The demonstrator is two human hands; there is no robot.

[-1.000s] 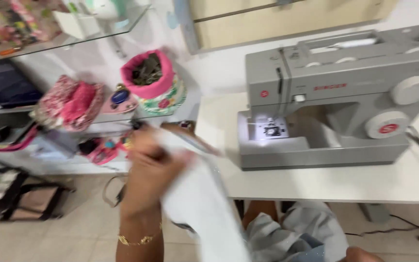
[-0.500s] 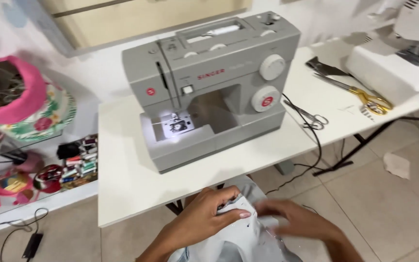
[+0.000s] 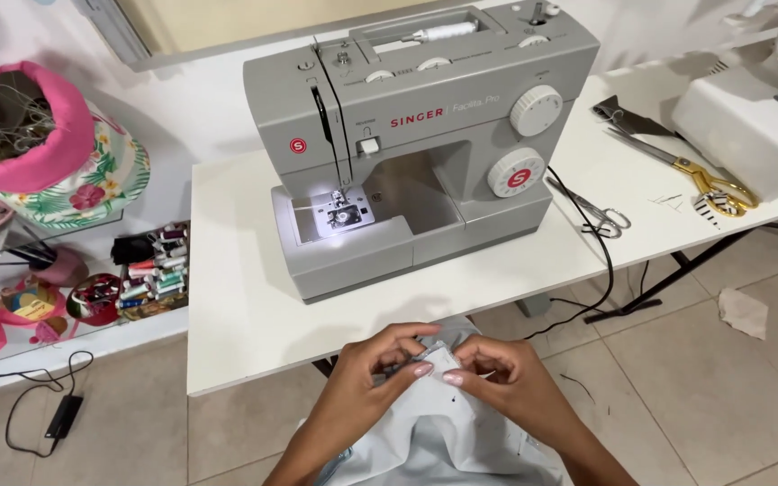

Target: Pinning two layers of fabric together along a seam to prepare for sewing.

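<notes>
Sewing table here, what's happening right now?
A person sits at a white table and pinches the edge of a pale fabric piece with both hands, left hand and right hand, fingertips meeting near the table's front edge. The fabric hangs down toward their lap. Behind it stands a grey sewing machine with its needle light on and nothing under the needle. Gold-handled scissors and small silver scissors lie to the right, and thread spools sit on a shelf to the left.

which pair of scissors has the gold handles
The large scissors at the table's right end, beside the white machine. The small scissors by the grey machine are all silver.
</notes>
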